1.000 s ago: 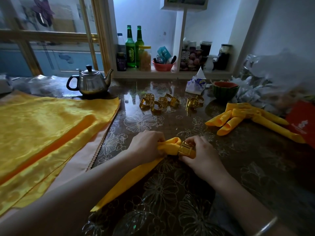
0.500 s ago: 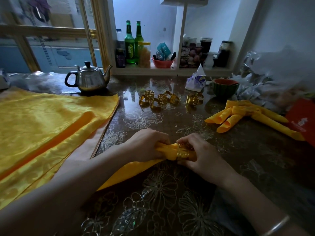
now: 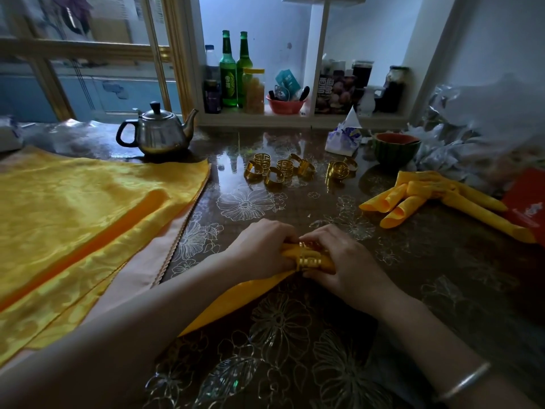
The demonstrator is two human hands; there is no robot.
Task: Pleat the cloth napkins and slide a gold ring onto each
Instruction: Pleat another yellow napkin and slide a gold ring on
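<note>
A folded yellow napkin (image 3: 236,302) lies on the dark flowered table, its long tail running toward me under my left forearm. My left hand (image 3: 261,250) grips the folded end. A gold ring (image 3: 308,260) sits around that end, and my right hand (image 3: 342,261) holds the ring and the napkin tip. Several loose gold rings (image 3: 277,169) lie further back in the middle, with two more rings (image 3: 339,169) to their right. Ringed yellow napkins (image 3: 427,199) lie in a pile at the right. Flat yellow cloths (image 3: 76,219) are stacked at the left.
A steel teapot (image 3: 160,134) stands behind the cloth stack. A tissue pack (image 3: 343,135) and a watermelon-patterned bowl (image 3: 396,149) sit at the back right, beside crumpled plastic bags (image 3: 483,137) and a red box (image 3: 528,208). A shelf (image 3: 295,121) with bottles and jars runs along the back.
The ring has slid further along the folded end toward my left hand, and both hands have closed together around it.
</note>
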